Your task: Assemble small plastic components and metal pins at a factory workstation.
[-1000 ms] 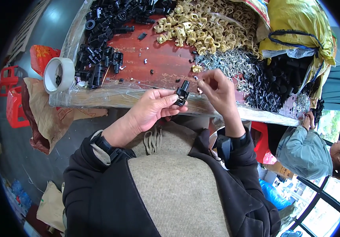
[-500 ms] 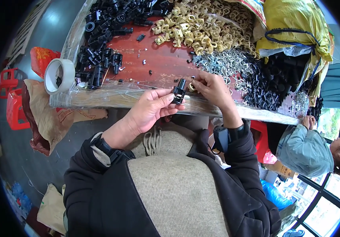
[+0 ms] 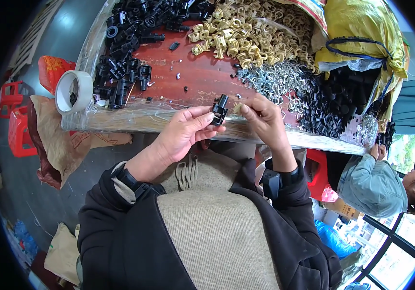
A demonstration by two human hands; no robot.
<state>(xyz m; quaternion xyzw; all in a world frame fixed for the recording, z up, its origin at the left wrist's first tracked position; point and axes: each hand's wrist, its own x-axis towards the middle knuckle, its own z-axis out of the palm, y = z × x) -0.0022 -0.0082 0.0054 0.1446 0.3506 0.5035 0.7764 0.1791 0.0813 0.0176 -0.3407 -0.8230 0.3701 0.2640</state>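
My left hand (image 3: 184, 131) is closed on a black plastic fitting (image 3: 219, 110), pinched between thumb and fingers just over the table's near edge. The fitting stands tilted, its tube end pointing up and to the right. Beside it, my right hand (image 3: 264, 120) pinches a small cream plastic part (image 3: 238, 109), mostly covered by the fingertips. The cream part is close to the fitting's right side; a narrow gap shows between them. Beyond my hands lie a heap of cream plastic clips (image 3: 246, 36) and a spread of small metal hooks (image 3: 277, 79).
Black fittings (image 3: 125, 43) are piled on the red table (image 3: 183, 72) at the left. A tape roll (image 3: 73, 93) stands at its left corner. Small black pieces (image 3: 318, 113) and a yellow sack (image 3: 362, 24) are at the right. Another person (image 3: 374, 183) sits at the right end.
My right hand has turned and drawn slightly to the right with the cream part in its fingertips. The fitting in my left hand tilts a little more to the right.
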